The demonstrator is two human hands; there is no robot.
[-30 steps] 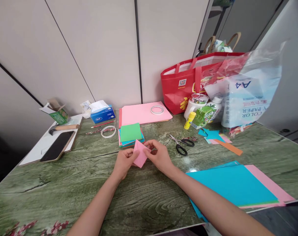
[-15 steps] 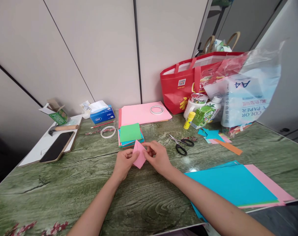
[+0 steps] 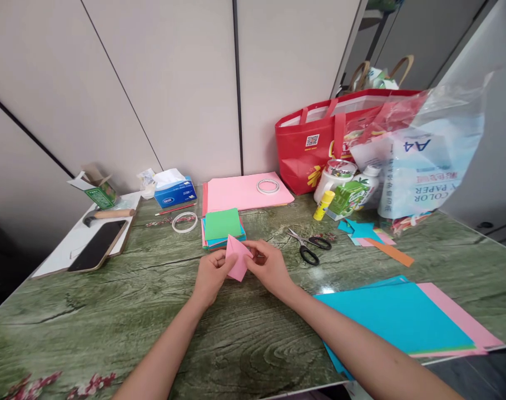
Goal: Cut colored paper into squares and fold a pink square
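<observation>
A small folded piece of pink paper [image 3: 238, 256], roughly kite-shaped with a crease near its top point, is held up between both hands over the table. My left hand [image 3: 211, 273] pinches its left edge, thumb in front. On the right edge, my right hand [image 3: 268, 265] grips it between thumb and fingers; some fingertips are hidden behind the paper. Just beyond lies a stack of small coloured squares [image 3: 223, 223], green on top. Black-handled scissors [image 3: 308, 246] rest partly open to the right of my right hand.
Large blue sheets [image 3: 395, 316] lie front right, near paper scraps [image 3: 363, 229]. A glue stick [image 3: 323, 205], green carton [image 3: 347, 198] and red bag [image 3: 303, 150] stand back right. Pink sheets [image 3: 244, 191], a tissue box [image 3: 175, 193], a phone [image 3: 98, 245] and a hammer [image 3: 111, 214] sit farther back and left.
The pink paper has tilted slightly between the fingers, its top point now leaning left and its right corner showing more. Both hands keep hold of it. The whole view has shifted a little.
</observation>
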